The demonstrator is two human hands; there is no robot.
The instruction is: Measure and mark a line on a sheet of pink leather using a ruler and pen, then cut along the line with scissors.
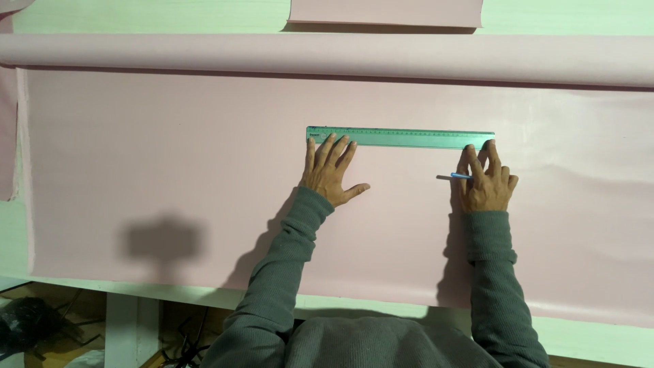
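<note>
Left hand (329,172) flat, fingers spread, pressing green ruler (400,137). Right hand (485,180) holds blue pen (455,176), fingertips on ruler's end. Smooth pink sheet (170,170) beneath; its roll (204,51) beyond both hands.

Both arms wear long grey sleeves of a ribbed knit, each ending in a snug cuff at the wrist just behind the fingers. The same grey knit covers the shoulders and chest. The hands are bare, without rings or gloves.

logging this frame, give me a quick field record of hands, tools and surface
left hand: left hand flat, fingertips on the green ruler
right hand: right hand fingers on the ruler's right end, holding a blue pen
surface: pink sheet spread flat, unrolled from a roll
support: pale green table
</note>
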